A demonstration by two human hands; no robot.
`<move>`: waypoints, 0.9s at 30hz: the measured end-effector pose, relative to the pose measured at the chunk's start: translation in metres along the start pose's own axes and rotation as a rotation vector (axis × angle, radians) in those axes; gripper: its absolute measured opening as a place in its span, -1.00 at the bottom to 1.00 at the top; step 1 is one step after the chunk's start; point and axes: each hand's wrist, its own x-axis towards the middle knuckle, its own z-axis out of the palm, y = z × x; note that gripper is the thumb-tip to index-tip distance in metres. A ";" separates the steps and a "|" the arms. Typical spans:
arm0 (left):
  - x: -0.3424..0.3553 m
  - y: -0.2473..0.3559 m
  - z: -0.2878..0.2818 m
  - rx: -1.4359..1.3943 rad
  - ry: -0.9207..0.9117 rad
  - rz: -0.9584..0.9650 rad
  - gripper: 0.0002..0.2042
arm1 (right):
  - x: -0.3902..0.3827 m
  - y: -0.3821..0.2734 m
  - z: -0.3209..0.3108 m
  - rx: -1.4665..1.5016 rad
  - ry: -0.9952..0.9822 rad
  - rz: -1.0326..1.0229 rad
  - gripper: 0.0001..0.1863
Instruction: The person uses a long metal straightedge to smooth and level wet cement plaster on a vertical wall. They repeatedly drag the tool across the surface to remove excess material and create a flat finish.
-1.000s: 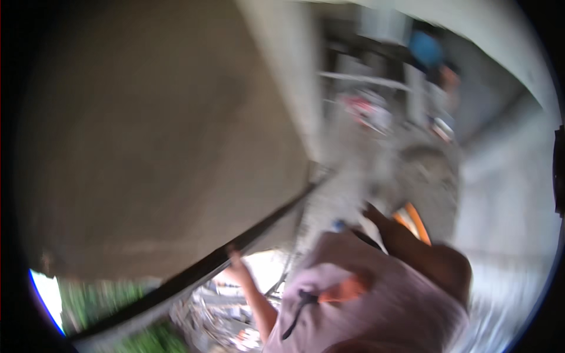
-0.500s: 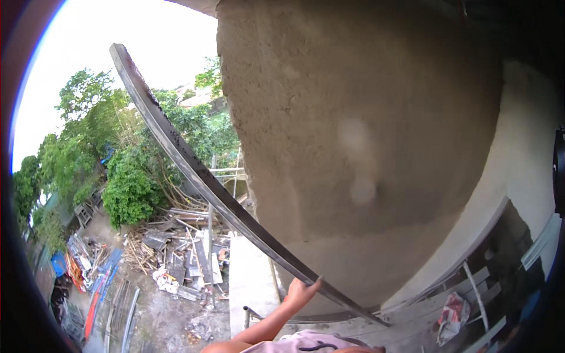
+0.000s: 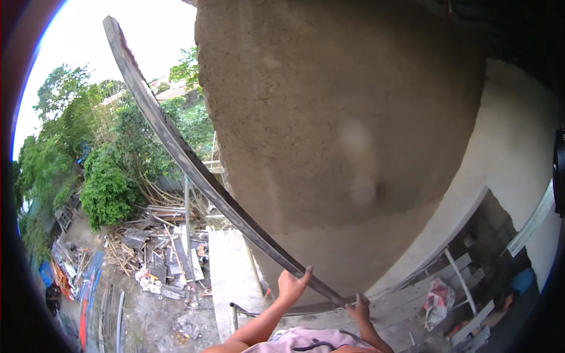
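A long grey straightedge bar (image 3: 203,176) slants from the sky at the upper left down to the lower middle, its dark mortar-smeared side toward the wall. It looks bowed in this view. My left hand (image 3: 292,287) is wrapped around its lower part, thumb on top. At the bar's lower end, my right hand (image 3: 359,309) closes its fingers on the tip. Beside the bar rises a broad wall of rough brown-grey plaster (image 3: 347,129), its lower band paler. Whether the bar touches this wall cannot be made out.
Scaffold planks (image 3: 385,315) run below me on the right, with a pale sack (image 3: 438,303) and a slanting metal pole (image 3: 461,280). A rail end (image 3: 233,315) stands beside my left forearm. Far down on the left lie scrap timber (image 3: 138,250) and trees (image 3: 109,194).
My right hand has come into view and taken hold of the bar's lower end. The bar and my left hand have shifted left and slightly up in the picture as the view moved.
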 end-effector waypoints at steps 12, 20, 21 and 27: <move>-0.021 -0.041 0.004 -0.173 -0.084 -0.305 -0.28 | -0.033 -0.083 -0.027 0.009 0.067 -0.371 -0.40; -0.023 -0.101 0.033 -0.081 -0.303 -0.183 -0.28 | -0.070 -0.118 -0.053 -0.236 0.279 -0.308 -0.52; -0.025 -0.095 0.033 -0.066 -0.333 -0.171 -0.28 | -0.070 -0.119 -0.055 -0.271 0.336 -0.298 -0.58; -0.031 -0.055 0.031 -0.055 -0.475 -0.047 -0.28 | -0.088 -0.120 -0.066 -0.290 0.352 -0.090 -0.67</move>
